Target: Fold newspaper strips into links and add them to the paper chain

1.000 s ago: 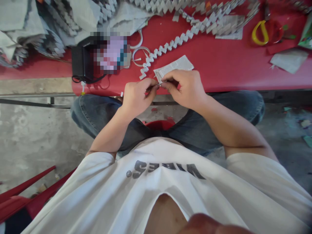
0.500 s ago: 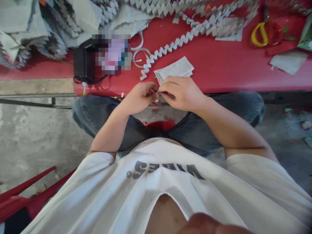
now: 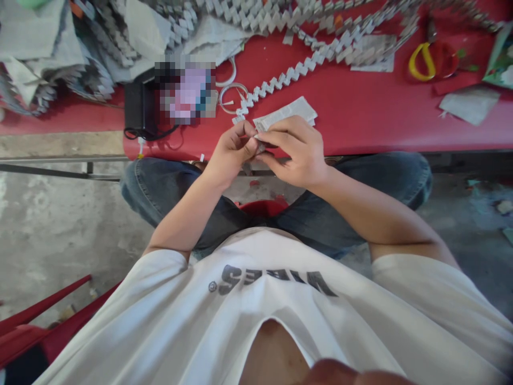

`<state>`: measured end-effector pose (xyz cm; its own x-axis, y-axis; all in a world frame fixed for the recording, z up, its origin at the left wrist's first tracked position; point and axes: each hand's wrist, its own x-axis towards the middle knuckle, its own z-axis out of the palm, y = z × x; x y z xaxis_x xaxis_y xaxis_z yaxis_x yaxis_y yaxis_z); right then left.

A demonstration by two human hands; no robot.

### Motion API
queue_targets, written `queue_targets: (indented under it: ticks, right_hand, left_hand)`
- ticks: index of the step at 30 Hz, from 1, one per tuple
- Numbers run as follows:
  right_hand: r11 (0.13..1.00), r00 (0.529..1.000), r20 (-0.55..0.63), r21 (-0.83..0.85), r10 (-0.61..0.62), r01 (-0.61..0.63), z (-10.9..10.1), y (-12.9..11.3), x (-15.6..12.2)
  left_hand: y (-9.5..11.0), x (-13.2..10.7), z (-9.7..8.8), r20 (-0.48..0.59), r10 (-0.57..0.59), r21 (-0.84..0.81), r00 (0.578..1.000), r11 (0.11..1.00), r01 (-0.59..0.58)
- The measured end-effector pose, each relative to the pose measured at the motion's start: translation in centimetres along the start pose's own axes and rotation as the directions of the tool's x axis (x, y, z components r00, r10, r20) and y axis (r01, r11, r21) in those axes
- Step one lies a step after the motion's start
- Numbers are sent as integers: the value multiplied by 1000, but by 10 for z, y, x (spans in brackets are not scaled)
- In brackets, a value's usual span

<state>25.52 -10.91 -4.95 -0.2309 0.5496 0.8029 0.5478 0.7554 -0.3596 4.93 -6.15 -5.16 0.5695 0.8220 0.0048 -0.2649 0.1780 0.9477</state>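
Observation:
My left hand (image 3: 227, 159) and my right hand (image 3: 302, 155) meet at the table's near edge, fingertips pinched together. Between them is a small piece of folded paper (image 3: 257, 137), mostly covered by the fingers. Just beyond my left fingers lies the near end of a zigzag folded-paper chain (image 3: 276, 83), which runs back to the right across the table. A few strips of printed paper (image 3: 286, 113) lie flat right behind my right hand.
On the red table (image 3: 401, 117), yellow-and-red-handled scissors (image 3: 422, 63) lie at right. White cable (image 3: 233, 98) and a black power adapter (image 3: 139, 109) are at left. More paper chains (image 3: 252, 16) fill the back. My knees are under the edge.
Both hands have risen slightly toward the table, and the fingers have shifted around the paper piece. A pale bit seen below the fingertips earlier is now hidden.

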Motion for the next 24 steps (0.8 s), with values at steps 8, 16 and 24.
queue_targets:
  ticks: [8,16,24]
  right_hand:
    - [989,997,67,-146,-28,38,-3,10,-4]
    - [1000,1000,-4,-8,28,-28,-10,9,3]
    - [988,992,-23,96,120,-117,-9,-1,7]
  left_hand:
    - [-4,-4,11,6,-28,-131,1000,991,29]
    - [-2,-2,9,7,283,154,959,947,-281]
    - [-9,-5,3,18,579,556,815,672,-489]
